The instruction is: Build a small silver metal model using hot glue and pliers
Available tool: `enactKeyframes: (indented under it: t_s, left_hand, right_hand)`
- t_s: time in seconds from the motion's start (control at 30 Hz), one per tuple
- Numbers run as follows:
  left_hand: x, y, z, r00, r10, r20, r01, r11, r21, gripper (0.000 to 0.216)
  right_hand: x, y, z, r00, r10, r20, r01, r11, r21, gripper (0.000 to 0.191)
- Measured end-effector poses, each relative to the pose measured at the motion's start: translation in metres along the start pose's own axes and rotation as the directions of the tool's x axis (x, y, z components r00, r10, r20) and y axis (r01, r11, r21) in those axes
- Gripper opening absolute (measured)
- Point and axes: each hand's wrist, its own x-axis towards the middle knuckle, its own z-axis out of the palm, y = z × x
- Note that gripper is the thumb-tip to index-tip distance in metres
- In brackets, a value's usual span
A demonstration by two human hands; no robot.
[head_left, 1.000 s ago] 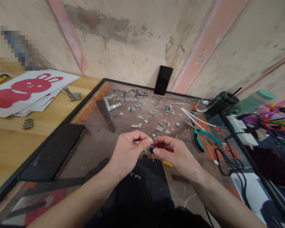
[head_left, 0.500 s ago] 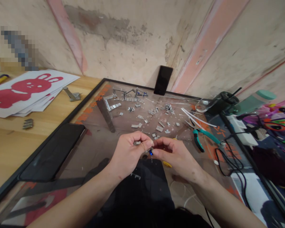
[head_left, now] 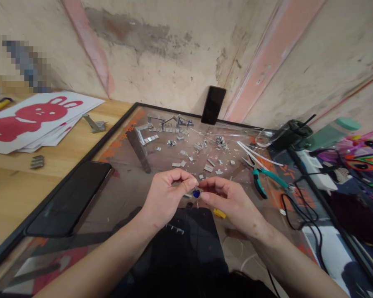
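The left hand (head_left: 166, 196) has its thumb and forefinger pinched together on the upper end of a thin silver pin (head_left: 197, 203) that runs down past a small, glossy, dark blue rounded piece (head_left: 196, 193); the blue piece hangs just below those fingertips, between the 2 hands, above the near part of a clear-topped, black-edged table (head_left: 129, 198). The right hand (head_left: 231, 198) is curled, its thumb and forefinger tips slightly apart; the thumb tip is just beside the blue piece, but whether it touches cannot be told. Just below the right hand is a small yellow object (head_left: 219, 213). Beyond the hands lie many small, flat, silver metal pieces (head_left: 208, 168), scattered and bunched. Pliers with teal-and-black handles (head_left: 260, 184) lie to the right, near 2 narrow white strips (head_left: 269, 158). A large black phone (head_left: 70, 198) lies flat at the left, and a smaller black phone (head_left: 214, 104) leans upright against the stained, cream-coloured wall (head_left: 174, 70).
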Motion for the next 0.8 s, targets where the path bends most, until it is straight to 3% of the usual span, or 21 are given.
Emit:
enactKeyframes:
  t_s: [0.33,0.8]
  left_hand:
    - [0.0016,-0.0014,-0.0012,0.999,-0.013,-0.032,0.010,0.996,-0.092,0.011]
    - [0.0013,-0.0021,0.0012,1.000,0.018,-0.022,-0.018,1.000,-0.019,0.010]
  right_hand:
    - [0.0004,0.0018,0.0014,0.999,0.002,0.047,-0.003,0.999,0.033,0.019]
    - [0.0014,0.0064,0.0038,1.000,-0.008,0.028,0.009,0.999,-0.040,0.020]
